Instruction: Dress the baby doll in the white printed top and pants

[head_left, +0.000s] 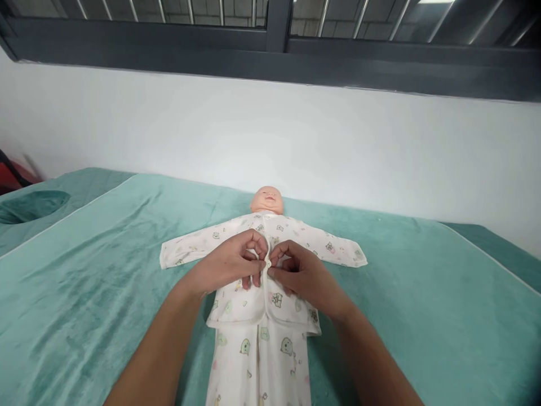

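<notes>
A baby doll (269, 199) lies on its back, head toward the wall, in a white printed shirt (240, 307) and matching pants (279, 366). The shirt's long sleeves are spread out to both sides. At the chest, my left hand (236, 256) pinches the front edge of the shirt between thumb and fingers. Facing it, my right hand (302, 273) is closed in a pinch on the other side of the front opening. Between my fingertips shows a small pale button (268, 263). Whether it is through its hole, I cannot tell.
The doll rests on a green cloth-covered bed (105, 282) with a face hole (36, 206) at the far left. Behind it rises a white wall (194, 124) below a dark window frame (169, 42) with bars. Something red (12, 175) stands at the left edge.
</notes>
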A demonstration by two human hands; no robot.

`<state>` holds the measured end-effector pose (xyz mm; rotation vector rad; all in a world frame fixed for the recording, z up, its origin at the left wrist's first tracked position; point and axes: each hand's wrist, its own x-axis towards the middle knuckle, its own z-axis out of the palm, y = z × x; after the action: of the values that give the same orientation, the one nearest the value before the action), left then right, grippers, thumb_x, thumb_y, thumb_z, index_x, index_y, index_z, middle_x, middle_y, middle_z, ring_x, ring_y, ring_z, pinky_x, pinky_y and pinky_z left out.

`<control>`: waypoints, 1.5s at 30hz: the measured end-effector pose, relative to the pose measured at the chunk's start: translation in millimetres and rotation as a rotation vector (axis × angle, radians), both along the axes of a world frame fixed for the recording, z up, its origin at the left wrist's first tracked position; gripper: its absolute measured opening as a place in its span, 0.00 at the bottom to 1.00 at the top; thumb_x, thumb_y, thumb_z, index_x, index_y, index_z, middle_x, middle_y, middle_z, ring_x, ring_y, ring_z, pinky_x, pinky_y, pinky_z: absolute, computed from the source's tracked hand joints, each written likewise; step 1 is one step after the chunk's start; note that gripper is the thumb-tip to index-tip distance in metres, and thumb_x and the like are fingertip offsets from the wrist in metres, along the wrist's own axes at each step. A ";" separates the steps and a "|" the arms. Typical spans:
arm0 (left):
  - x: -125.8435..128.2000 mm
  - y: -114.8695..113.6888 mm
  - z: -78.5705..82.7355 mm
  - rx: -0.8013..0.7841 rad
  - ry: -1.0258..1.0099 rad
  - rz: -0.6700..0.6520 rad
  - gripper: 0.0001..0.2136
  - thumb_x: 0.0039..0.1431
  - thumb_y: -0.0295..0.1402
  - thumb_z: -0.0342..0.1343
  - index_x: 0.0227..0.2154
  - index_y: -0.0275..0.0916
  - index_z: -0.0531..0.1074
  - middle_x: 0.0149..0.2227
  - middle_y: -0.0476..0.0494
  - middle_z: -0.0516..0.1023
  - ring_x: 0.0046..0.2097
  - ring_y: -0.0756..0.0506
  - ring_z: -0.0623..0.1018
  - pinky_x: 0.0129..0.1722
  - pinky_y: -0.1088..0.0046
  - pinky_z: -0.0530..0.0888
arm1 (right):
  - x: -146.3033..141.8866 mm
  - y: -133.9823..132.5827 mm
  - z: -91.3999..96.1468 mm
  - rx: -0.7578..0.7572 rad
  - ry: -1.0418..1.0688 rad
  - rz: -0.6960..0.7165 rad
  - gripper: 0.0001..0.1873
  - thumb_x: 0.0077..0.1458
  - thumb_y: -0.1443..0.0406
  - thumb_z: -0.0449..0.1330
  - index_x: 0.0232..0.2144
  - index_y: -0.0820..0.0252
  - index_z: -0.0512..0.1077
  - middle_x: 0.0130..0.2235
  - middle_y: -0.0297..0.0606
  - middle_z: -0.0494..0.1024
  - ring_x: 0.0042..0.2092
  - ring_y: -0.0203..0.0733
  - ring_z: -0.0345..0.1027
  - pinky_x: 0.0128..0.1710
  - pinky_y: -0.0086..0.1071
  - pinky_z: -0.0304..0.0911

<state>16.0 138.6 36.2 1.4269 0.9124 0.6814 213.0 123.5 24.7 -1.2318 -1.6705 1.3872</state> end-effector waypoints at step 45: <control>2.7 13.8 -15.2 0.496 0.104 0.454 0.09 0.62 0.38 0.54 0.38 0.41 0.76 0.35 0.47 0.76 0.37 0.48 0.75 0.36 0.73 0.72 | -2.7 1.7 -14.1 0.289 0.101 -0.231 0.09 0.59 0.58 0.58 0.31 0.56 0.69 0.24 0.30 0.69 0.25 0.33 0.63 0.25 0.28 0.57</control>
<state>18.6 152.4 21.0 1.7145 1.2233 1.2476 210.4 125.1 10.6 -1.1280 -1.5408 1.0124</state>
